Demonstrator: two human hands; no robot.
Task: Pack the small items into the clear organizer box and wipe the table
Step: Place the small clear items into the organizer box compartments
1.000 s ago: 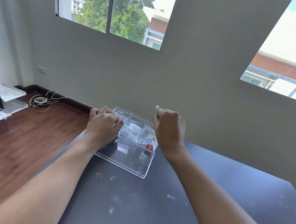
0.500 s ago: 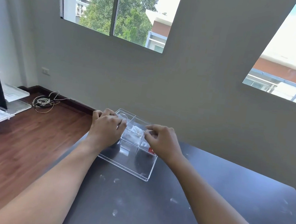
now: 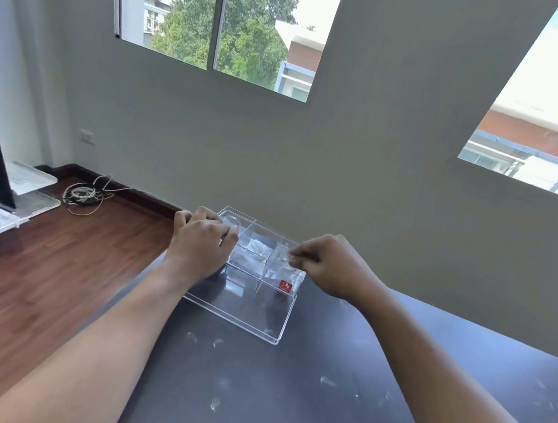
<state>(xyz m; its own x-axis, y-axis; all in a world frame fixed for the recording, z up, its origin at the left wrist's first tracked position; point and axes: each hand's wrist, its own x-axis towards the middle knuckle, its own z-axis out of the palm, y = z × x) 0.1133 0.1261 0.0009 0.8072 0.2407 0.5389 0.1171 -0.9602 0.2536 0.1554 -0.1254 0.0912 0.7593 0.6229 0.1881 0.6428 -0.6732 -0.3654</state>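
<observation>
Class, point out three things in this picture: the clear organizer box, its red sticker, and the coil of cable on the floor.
clear organizer box (image 3: pixel 252 318): head view, front wall.
red sticker (image 3: pixel 285 286): head view, its middle.
coil of cable (image 3: pixel 81 194): head view, middle of the coil.

A small red label (image 3: pixel 285 286) sits on the front of the clear organizer box (image 3: pixel 242 314); its white mark is too small to read.

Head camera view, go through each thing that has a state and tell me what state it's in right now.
clear organizer box: upright on the table, top open, small items inside
left hand: grips the box's left end
right hand: fingers pinched together over the right compartment; held item unclear
table: dark, with white smudges, unwiped
cable: coiled on the floor
</observation>
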